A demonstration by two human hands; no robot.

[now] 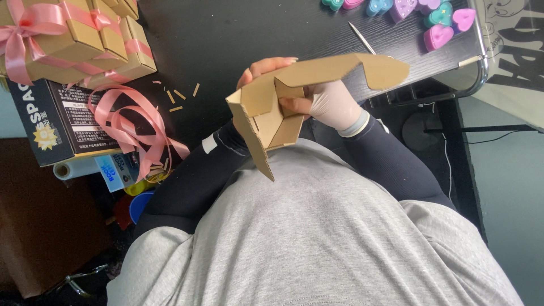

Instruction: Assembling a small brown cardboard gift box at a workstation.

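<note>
I hold a partly folded brown cardboard box (pixel 266 122) in front of my chest, above the edge of the black table (pixel 226 34). Its long lid flap (pixel 345 68) sticks out to the right. My left hand (pixel 265 68) grips the box from behind, and only its fingertips show over the top edge. My right hand (pixel 331 105), in a pale glove, holds the right side with fingers pressed against an inner flap. Dark sleeves cover both arms.
Several tan gift boxes tied with pink ribbon (pixel 73 34) are stacked at the far left. Loose pink ribbon (pixel 130 122) lies over a dark printed box (pixel 56 122). Heart-shaped pastel items (pixel 433 20) sit far right, near a thin metal tool (pixel 361 37). Cardboard scraps (pixel 178 97) dot the table.
</note>
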